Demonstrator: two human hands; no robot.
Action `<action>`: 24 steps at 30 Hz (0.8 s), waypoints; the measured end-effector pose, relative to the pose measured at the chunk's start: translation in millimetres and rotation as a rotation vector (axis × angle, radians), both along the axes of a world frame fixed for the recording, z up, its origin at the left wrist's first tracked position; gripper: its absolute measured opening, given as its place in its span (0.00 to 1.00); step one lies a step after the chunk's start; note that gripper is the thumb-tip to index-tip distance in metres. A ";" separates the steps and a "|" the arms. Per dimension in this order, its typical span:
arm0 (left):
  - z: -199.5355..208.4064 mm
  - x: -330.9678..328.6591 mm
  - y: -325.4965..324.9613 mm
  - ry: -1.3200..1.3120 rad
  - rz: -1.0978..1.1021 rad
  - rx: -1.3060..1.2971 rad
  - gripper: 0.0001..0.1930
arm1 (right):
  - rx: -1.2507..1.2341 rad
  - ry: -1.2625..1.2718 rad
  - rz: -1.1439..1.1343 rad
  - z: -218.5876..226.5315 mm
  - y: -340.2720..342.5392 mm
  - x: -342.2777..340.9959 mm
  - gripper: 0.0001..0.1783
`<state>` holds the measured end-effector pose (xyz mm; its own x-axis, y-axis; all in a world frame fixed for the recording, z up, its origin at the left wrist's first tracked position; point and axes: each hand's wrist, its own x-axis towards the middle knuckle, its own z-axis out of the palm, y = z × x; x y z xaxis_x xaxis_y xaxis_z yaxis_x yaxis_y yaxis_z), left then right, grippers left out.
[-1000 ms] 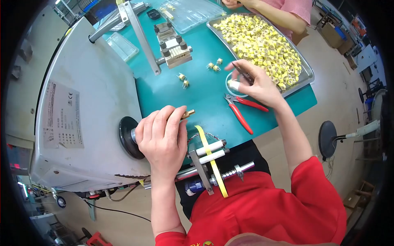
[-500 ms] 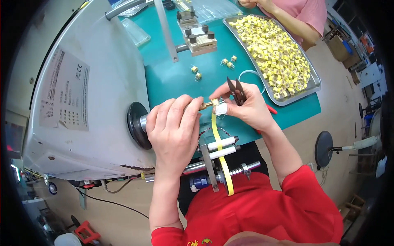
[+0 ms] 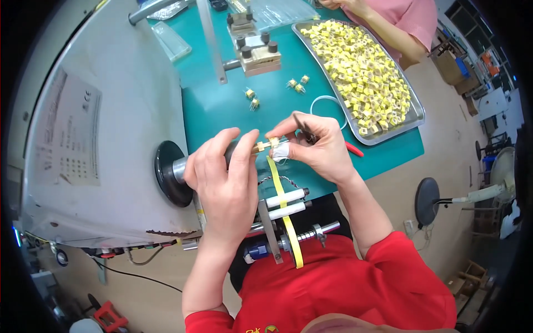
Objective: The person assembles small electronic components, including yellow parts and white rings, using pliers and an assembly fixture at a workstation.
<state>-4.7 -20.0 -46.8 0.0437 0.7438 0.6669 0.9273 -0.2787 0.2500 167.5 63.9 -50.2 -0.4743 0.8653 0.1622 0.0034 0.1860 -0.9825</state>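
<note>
My left hand (image 3: 222, 180) is wrapped round the dark spindle (image 3: 231, 154) of the machine, its fingers slightly spread. A thin brass-coloured rod (image 3: 257, 148) sticks out past the fingertips. At its end sits a small yellow transformer bobbin (image 3: 273, 142) with pins, pinched between thumb and index of my right hand (image 3: 322, 145). White wrapping (image 3: 281, 151) covers that thumb. Dark-bladed snips (image 3: 306, 132) are tucked in the same hand, and a red handle (image 3: 353, 149) shows behind it. Yellow tape (image 3: 277, 183) rises to just below the thumb; whether it touches the bobbin I cannot tell.
White rollers (image 3: 287, 197) guide the tape from its roll (image 3: 294, 250). A black disc (image 3: 169, 173) juts from the white machine (image 3: 133, 111) at left. Several loose bobbins (image 3: 254, 104) lie on the green mat (image 3: 222, 111). A metal tray (image 3: 388, 135) of yellow bobbins and another person's arm (image 3: 388, 30) are beyond.
The whole view has shifted, so things appear further left. My left fingers have spread a little, showing the dark spindle between them. The snips have tilted within my right hand.
</note>
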 end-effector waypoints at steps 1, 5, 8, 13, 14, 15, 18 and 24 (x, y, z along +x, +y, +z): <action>1.0 3.8 0.6 0.012 0.036 -0.022 0.22 | 0.002 0.021 -0.009 0.3 0.6 0.4 0.11; 5.0 16.7 6.3 0.132 0.121 -0.077 0.23 | 0.181 -0.005 -0.059 -4.7 6.0 4.4 0.13; 5.9 17.2 3.1 0.169 0.160 -0.068 0.22 | 0.179 0.082 0.015 -7.6 5.2 -2.9 0.13; 1.4 10.0 4.0 0.166 0.077 -0.030 0.17 | 0.170 0.061 -0.017 -8.0 -0.1 6.6 0.12; 1.1 8.1 4.1 0.143 0.065 -0.027 0.14 | 0.059 -0.110 0.022 -5.9 0.0 20.8 0.11; 1.1 7.9 4.1 0.119 0.060 0.014 0.14 | -0.049 -0.282 0.076 -6.8 2.6 31.9 0.12; 1.4 5.2 7.0 0.061 0.025 0.134 0.15 | -0.047 -0.394 0.288 -17.1 -6.1 44.8 0.13; 3.6 1.5 2.1 -0.014 -0.006 0.061 0.20 | -0.028 -0.166 0.212 -17.8 -22.9 17.7 0.09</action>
